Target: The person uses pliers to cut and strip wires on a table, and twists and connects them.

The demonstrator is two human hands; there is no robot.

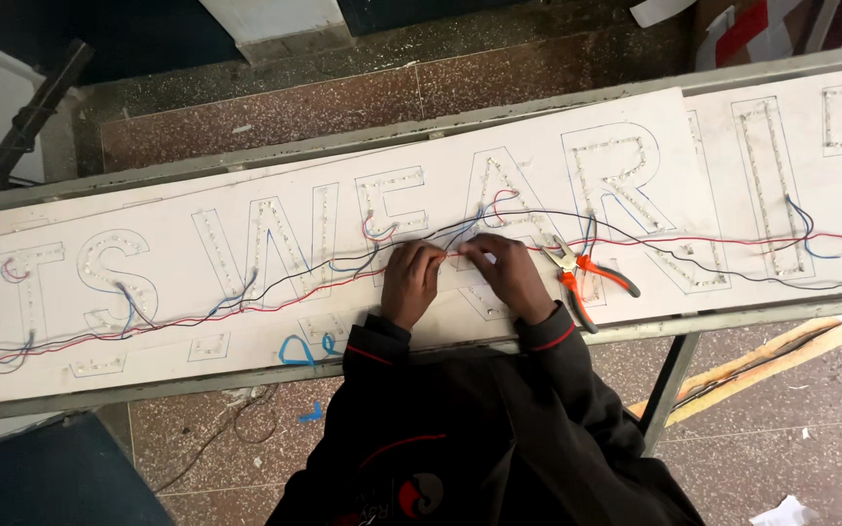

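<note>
The red wire (pixel 294 297) runs left to right along the bench (pixel 148 385), and the left hand (pixel 411 282) and right hand (pixel 504 273) both pinch it, close together at its middle.

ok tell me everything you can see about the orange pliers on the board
The orange pliers lie flat on the white sign board, just to the side of the right hand, which does not touch them. The two handles, sleeved in what looks like orange plastic or rubber, are spread apart and point toward the board's near edge; one has a dark tip. The short metal jaws point toward the hands. A red wire and a black wire pass close by the head; whether they touch it cannot be told.
</note>
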